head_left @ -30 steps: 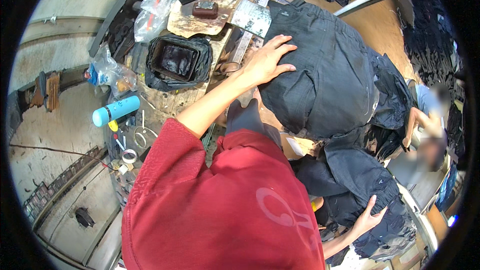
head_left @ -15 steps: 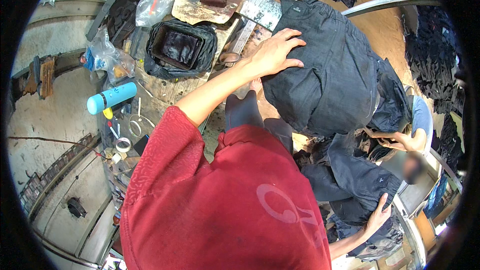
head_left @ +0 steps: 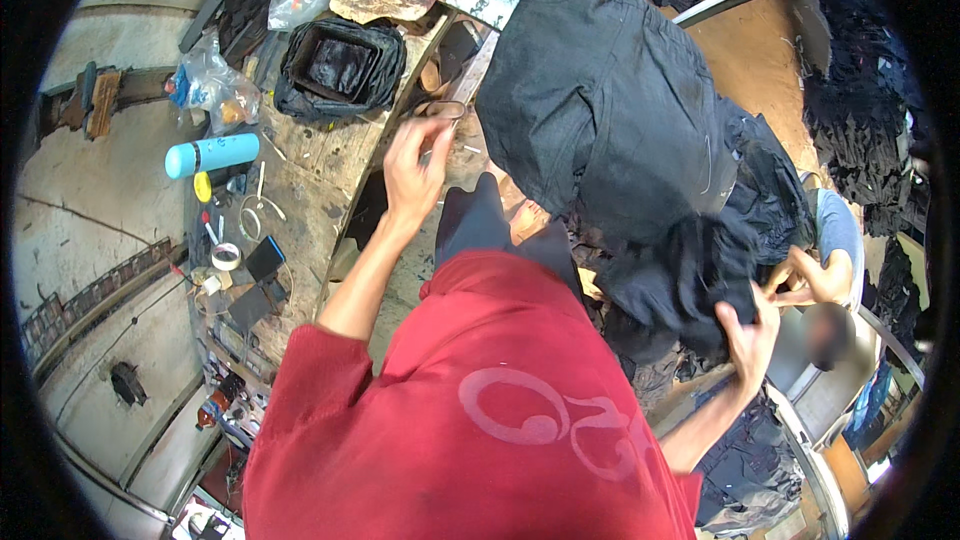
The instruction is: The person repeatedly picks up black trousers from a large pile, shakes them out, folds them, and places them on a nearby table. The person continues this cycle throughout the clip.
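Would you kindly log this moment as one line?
left hand: open, above bench | right hand: gripping dark garment

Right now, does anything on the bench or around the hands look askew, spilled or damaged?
Nothing spilled. The light blue bottle lies on its side among loose bits on the worn workbench. The dark garments are heaped unevenly; the right hand grips their lower end, and the left hand is empty.

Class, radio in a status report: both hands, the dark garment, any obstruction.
Left hand open, off the dark garment. Right hand gripping its bunched lower end. Another person's hand alongside.
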Motion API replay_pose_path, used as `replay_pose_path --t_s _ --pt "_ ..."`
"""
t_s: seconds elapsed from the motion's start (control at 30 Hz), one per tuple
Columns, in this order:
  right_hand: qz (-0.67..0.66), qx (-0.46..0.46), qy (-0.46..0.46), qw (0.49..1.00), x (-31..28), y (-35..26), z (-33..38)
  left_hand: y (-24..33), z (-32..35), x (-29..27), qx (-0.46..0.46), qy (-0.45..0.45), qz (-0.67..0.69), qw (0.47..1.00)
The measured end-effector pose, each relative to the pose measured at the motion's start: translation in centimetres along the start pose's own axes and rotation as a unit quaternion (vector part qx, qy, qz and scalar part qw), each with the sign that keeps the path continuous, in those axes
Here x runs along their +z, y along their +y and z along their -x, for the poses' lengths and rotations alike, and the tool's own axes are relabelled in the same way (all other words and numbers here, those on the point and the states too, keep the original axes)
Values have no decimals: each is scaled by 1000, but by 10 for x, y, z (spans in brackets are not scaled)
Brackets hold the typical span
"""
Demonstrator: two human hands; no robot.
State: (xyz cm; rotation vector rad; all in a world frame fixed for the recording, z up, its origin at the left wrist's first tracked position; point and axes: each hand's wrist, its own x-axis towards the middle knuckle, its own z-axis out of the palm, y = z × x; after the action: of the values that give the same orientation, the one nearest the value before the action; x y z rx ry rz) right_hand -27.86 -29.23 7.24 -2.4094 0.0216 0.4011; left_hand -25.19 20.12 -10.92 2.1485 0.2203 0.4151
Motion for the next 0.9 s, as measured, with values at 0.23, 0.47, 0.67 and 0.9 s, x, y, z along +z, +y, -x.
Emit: replay_pose_path --t_s 0.23,0.47,0.67,0.9 --pt "-112 -123 -61 984 115 8 -162 -54 246 -33 -348 -114 -111 924" --pt "-232 -107 -121 959 132 44 -168 -82 391 -50 -556 -24 -99 825" --pt "-259 -113 -125 951 131 48 -168 -77 416 -44 -550 -7 -66 832" --pt "-285 -110 -114 945 135 41 -159 -75 428 -41 -529 2 -12 849"
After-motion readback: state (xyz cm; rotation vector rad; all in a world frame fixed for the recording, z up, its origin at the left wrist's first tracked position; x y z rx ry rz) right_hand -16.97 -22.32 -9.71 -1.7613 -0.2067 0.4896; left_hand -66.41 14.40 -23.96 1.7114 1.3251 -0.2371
